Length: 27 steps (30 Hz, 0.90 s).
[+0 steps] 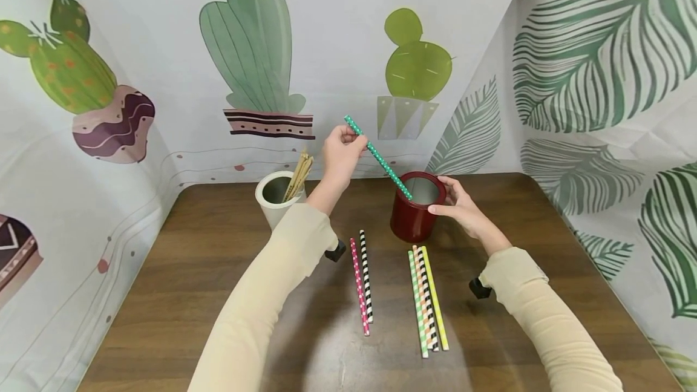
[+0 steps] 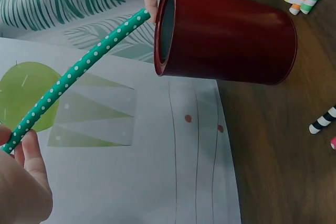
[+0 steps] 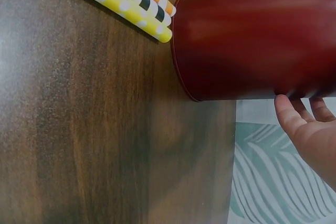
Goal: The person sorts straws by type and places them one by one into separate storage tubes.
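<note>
A green paper straw with white dots [image 1: 379,159] is pinched near its upper end by the left hand [image 1: 343,153]. It slants down to the right, and its lower tip is close to the mouth of a dark red round canister [image 1: 412,222]; in the left wrist view the tip appears just outside the opening. With thumb and fingers, the right hand [image 1: 463,207] holds the canister's upper right side. The canister stands upright on the table. In the right wrist view, fingertips [image 3: 283,103] touch its wall.
A white canister [image 1: 269,210] with several tan straws [image 1: 298,177] stands left, partly behind the left arm. Pink dotted [image 1: 360,286] and black-striped [image 1: 366,277] straws lie mid-table. Nearer the right hand lie green-striped [image 1: 418,304], orange-striped, black-striped and yellow [image 1: 435,298] straws.
</note>
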{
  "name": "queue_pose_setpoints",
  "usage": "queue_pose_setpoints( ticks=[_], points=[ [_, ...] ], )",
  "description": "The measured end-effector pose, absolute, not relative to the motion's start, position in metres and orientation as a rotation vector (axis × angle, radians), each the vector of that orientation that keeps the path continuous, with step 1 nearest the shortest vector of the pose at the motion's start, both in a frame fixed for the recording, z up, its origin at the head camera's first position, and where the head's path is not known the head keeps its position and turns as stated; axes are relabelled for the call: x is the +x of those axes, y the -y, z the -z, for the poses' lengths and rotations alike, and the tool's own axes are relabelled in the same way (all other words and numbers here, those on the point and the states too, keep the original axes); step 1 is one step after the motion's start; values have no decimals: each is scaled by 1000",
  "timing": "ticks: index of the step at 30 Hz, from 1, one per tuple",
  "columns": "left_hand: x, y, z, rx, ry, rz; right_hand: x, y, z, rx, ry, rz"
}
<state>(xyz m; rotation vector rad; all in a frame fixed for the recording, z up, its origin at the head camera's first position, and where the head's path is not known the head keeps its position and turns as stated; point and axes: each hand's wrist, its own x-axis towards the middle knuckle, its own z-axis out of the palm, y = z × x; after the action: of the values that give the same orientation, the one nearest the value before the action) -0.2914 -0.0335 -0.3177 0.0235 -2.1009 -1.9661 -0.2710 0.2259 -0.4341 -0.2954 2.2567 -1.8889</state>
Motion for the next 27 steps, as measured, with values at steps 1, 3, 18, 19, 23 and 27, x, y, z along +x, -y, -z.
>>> queue_pose_setpoints(
  ticks=[1, 3, 18, 19, 23, 27],
  points=[
    [-293, 32, 318, 33, 2096, 1962, -271, -226, 434, -294, -2260, 1886],
    [-295, 28, 321, 50, 2081, 1960, -271, -226, 433, -292, -2264, 1879],
    [-293, -7, 363, 30, 2027, 2079, -271, -226, 433, -285, -2278, 1861],
    [-293, -8, 365, 24, 2027, 2087, -271, -226, 432, -282, -2272, 1865],
    [-292, -15, 372, 10, 2049, 2079, -271, -225, 432, -266, -2264, 1871],
    [-291, -21, 378, 1, 2093, 2056, -271, -225, 431, -265, -2260, 1876]
  ],
)
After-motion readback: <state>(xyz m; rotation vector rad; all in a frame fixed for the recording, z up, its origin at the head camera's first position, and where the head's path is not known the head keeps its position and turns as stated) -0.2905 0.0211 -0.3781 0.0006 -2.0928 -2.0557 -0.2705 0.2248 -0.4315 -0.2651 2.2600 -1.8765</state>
